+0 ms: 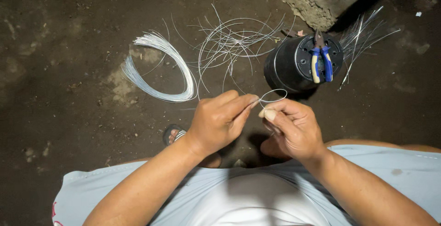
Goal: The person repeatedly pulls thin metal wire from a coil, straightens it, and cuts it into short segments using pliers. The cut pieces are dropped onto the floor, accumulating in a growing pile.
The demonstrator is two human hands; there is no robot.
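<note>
At about 10 o'clock on the dirt floor lies one curved bundle of wire lengths, then one loose tangle of wires at 12 o'clock, too many strands to count, and one upturned black bucket with one pair of blue-handled pliers on it at 1 o'clock, a further spray of wires beyond. Just below centre, the left hand is closed with thumb and forefinger pinching one end of the small wire loop, and the right hand, likewise closed, pinches the other side. I judge the loop forms best if both pinches stay close to the crossing and the ends are drawn evenly.
</note>
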